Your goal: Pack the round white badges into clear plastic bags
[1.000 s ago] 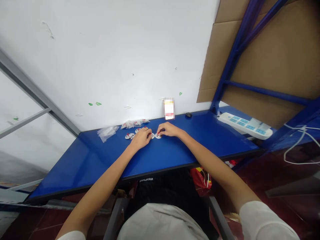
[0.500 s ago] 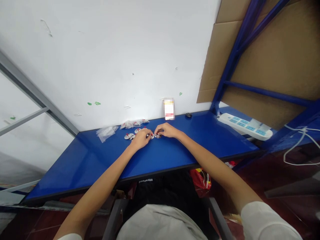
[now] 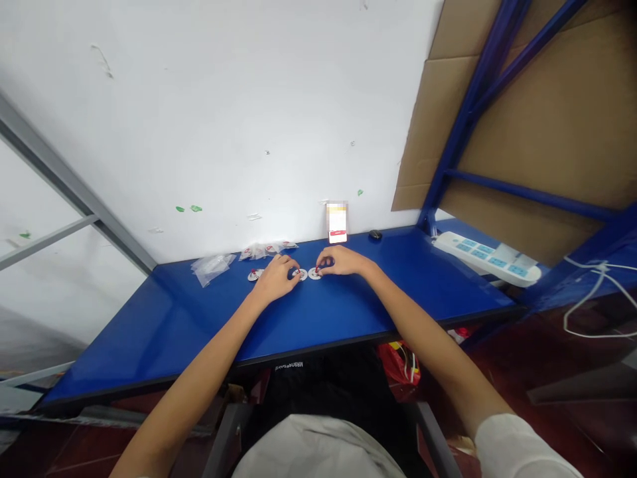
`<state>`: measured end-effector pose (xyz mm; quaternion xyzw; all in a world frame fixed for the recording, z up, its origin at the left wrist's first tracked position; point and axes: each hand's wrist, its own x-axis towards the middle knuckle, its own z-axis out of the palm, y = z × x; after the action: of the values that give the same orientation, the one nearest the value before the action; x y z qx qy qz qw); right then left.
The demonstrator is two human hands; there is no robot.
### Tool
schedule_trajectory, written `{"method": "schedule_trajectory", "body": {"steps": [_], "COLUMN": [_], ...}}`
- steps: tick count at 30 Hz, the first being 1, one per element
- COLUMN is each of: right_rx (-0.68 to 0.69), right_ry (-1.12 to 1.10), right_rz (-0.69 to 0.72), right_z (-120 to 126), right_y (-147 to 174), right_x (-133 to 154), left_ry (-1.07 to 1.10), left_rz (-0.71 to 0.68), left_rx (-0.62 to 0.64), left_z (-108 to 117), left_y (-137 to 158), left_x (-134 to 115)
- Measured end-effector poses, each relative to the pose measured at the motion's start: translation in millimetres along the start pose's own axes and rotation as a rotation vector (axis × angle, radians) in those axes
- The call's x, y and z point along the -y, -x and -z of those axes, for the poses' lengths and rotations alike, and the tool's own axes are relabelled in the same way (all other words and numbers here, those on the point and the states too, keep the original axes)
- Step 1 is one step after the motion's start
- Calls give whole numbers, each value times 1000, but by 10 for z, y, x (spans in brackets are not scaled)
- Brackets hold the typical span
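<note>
Two round white discs (image 3: 314, 273) with red and dark marks or parts lie side by side on the blue table, edges almost touching. My right hand (image 3: 340, 260) pinches at the right disc, fingertips on its small red part. On the left disc (image 3: 301, 274), the curled thumb and fingers of my left hand (image 3: 277, 279) grip near the left edge. More white discs (image 3: 255, 274) with red parts lie beside my left hand, partly hidden behind it. The discs' exact kind is too small to make out.
Clear plastic bags (image 3: 213, 267) lie at the back left; several bagged discs (image 3: 269, 249) sit along the wall. A phone (image 3: 338, 222) leans on the wall beside a small black object (image 3: 375, 234). A white power strip (image 3: 485, 257) is at the right.
The two discs have come to lie flatter and show more clearly between my hands. My fingers have shifted slightly apart. The view has tilted a little.
</note>
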<state>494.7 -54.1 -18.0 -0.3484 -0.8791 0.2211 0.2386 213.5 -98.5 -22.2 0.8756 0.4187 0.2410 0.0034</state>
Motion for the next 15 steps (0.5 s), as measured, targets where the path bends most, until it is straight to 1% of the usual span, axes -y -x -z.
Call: {"method": "schedule_trajectory", "body": {"steps": [2, 4, 9, 15], "right_rx": [54, 65, 43, 39], "right_ry": [20, 21, 8, 11], "right_rz": [6, 20, 35, 95], "right_z": [-11, -49, -118, -135], "right_y": [3, -11, -49, -65], "right_x": [-20, -29, -41, -48], "left_ry": [-27, -18, 49, 125], "left_rz": [-4, -15, -14, -28], "left_rx": [56, 85, 82, 96], "left_z": [-29, -60, -108, -96], "left_y": [3, 2, -12, -36], "left_x": [25, 59, 113, 31]}}
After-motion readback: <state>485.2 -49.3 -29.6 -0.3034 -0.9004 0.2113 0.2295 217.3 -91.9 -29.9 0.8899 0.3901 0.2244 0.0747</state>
